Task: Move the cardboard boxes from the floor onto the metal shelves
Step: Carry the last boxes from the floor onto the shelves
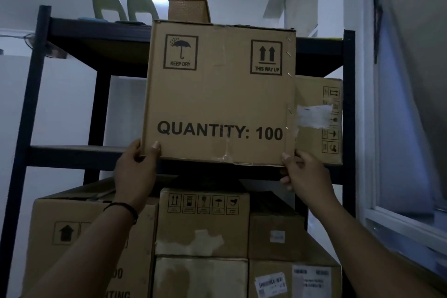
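Left hand (135, 167) and right hand (302, 172) gripping cardboard box (217, 94) by bottom corners, box above both hands

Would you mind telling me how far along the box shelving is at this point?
Done: one cardboard box already sits on the middle shelf, at its right end. In hand: the left hand and right hand grip the bottom corners of the QUANTITY: 100 box, raised at that shelf's front edge. Left: the lower boxes look stacked, but whether on the floor is unclear.
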A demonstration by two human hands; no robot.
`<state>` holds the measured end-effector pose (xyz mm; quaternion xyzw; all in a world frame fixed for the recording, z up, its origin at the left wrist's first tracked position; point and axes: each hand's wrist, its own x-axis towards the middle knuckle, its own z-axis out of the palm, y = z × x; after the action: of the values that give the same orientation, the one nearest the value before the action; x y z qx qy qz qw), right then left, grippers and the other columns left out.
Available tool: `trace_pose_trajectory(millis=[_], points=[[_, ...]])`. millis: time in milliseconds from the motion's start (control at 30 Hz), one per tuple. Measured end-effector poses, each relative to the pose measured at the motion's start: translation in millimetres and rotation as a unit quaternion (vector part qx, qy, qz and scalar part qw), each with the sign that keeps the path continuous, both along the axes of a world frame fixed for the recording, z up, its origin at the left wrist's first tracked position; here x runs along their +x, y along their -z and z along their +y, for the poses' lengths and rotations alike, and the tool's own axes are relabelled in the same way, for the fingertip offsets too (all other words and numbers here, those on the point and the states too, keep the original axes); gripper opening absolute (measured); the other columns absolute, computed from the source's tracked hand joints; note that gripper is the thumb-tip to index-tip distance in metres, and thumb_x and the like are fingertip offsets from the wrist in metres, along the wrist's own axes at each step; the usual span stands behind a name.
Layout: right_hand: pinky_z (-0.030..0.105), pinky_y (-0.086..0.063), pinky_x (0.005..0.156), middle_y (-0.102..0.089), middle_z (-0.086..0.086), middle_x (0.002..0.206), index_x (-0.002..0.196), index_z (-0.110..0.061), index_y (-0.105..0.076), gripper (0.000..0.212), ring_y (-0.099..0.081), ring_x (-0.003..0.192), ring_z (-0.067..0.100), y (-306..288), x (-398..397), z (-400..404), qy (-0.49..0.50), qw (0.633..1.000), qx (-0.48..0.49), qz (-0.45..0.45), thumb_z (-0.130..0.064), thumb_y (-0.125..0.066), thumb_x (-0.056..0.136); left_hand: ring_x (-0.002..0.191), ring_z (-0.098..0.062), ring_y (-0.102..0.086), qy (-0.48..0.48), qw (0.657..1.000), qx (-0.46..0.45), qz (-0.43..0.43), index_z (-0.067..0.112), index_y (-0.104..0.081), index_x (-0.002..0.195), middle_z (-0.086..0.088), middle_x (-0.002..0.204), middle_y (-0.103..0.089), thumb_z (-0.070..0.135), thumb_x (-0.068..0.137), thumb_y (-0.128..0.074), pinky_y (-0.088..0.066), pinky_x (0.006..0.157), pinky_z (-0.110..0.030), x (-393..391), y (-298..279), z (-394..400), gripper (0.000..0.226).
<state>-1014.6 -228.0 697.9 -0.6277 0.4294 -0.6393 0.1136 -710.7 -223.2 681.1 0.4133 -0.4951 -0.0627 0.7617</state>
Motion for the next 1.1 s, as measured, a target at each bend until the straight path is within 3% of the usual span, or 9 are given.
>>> trace_pose_trajectory(millis=[133,233,333,467,600,700,867,967,1100], points=[[0.027,-0.047,0.058,-0.062,-0.004,0.081,0.090,-0.025,-0.053,0.009,-0.065,0.069,0.017,-2,3,-19,0.046,0.999,-0.010,-0.007,-0.031,-0.058,0.095,0.101,-0.017,-0.058,-0.020,0.998,0.014,-0.057,0.014,-0.053,0.134,0.001,0.112,-0.062,0.037,0.099,-0.046,-0.043,0.079,-0.024,7,0,-18,0.043],[0.027,-0.047,0.060,-0.061,-0.003,0.080,0.091,-0.022,-0.053,0.008,-0.065,0.071,0.020,-5,5,-33,0.053,0.999,-0.003,0.003,-0.027,-0.056,0.097,0.089,-0.011,-0.055,-0.032,0.995,0.033,-0.093,0.020,-0.054,0.131,0.007,0.099,-0.062,0.033,0.101,-0.042,-0.040,0.096,-0.035,10,-2,-31,0.035],[0.032,-0.050,0.065,-0.061,0.000,0.078,0.092,-0.025,-0.051,0.008,-0.065,0.075,0.025,-5,4,-46,0.061,0.998,0.006,0.000,-0.022,-0.054,0.098,0.106,-0.022,-0.057,-0.050,0.987,0.048,-0.142,0.033,-0.058,0.117,0.008,0.103,-0.062,0.033,0.102,-0.037,-0.022,0.114,-0.056,17,-2,-50,0.025],[0.032,-0.049,0.065,-0.064,0.007,0.079,0.079,-0.015,-0.058,0.022,-0.066,0.079,0.028,-7,-3,-65,0.110,0.993,0.034,0.029,-0.027,-0.055,0.097,0.109,-0.024,-0.057,-0.074,0.976,0.049,-0.199,0.040,-0.053,0.111,0.004,0.106,-0.064,0.046,0.100,-0.032,-0.018,0.114,-0.061,25,-1,-75,0.024],[0.034,-0.051,0.069,-0.067,0.012,0.081,0.081,-0.006,-0.065,0.034,-0.065,0.074,0.027,-10,-6,-80,0.133,0.988,0.049,0.068,-0.036,-0.056,0.096,0.120,-0.029,-0.053,-0.122,0.962,0.091,-0.226,0.028,-0.052,0.125,-0.007,0.118,-0.064,0.043,0.102,-0.027,0.007,0.117,-0.054,30,-1,-95,0.037],[0.027,-0.043,0.062,-0.065,0.007,0.079,0.080,-0.012,-0.064,0.032,-0.064,0.074,0.023,-11,-5,-85,0.141,0.985,0.050,0.087,-0.039,-0.055,0.096,0.125,-0.031,-0.050,-0.147,0.958,0.094,-0.229,0.027,-0.052,0.125,-0.008,0.120,-0.064,0.044,0.102,-0.027,0.010,0.116,-0.055,30,-2,-99,0.038],[0.023,-0.037,0.055,-0.064,0.007,0.077,0.077,-0.013,-0.061,0.034,-0.062,0.072,0.022,-10,-6,-92,0.143,0.984,0.043,0.102,-0.040,-0.053,0.097,0.109,-0.029,-0.057,-0.154,0.965,0.059,-0.206,0.032,-0.056,0.105,0.002,0.096,-0.064,0.042,0.101,-0.033,0.005,0.115,-0.059,25,-3,-100,0.026],[0.025,-0.038,0.056,-0.064,0.009,0.078,0.079,-0.010,-0.060,0.035,-0.062,0.073,0.022,-8,-6,-96,0.141,0.985,0.040,0.096,-0.039,-0.052,0.097,0.110,-0.026,-0.055,-0.124,0.972,0.033,-0.196,0.039,-0.055,0.105,0.002,0.104,-0.065,0.043,0.101,-0.036,0.005,0.113,-0.062,28,1,-102,0.019],[0.026,-0.040,0.057,-0.063,0.013,0.080,0.080,-0.004,-0.060,0.037,-0.062,0.075,0.026,-2,-6,-98,0.135,0.989,0.021,0.063,-0.035,-0.051,0.098,0.116,-0.023,-0.053,-0.103,0.973,0.010,-0.206,0.037,-0.058,0.116,0.004,0.112,-0.065,0.060,0.091,-0.033,0.008,0.113,-0.062,32,6,-101,0.042]])
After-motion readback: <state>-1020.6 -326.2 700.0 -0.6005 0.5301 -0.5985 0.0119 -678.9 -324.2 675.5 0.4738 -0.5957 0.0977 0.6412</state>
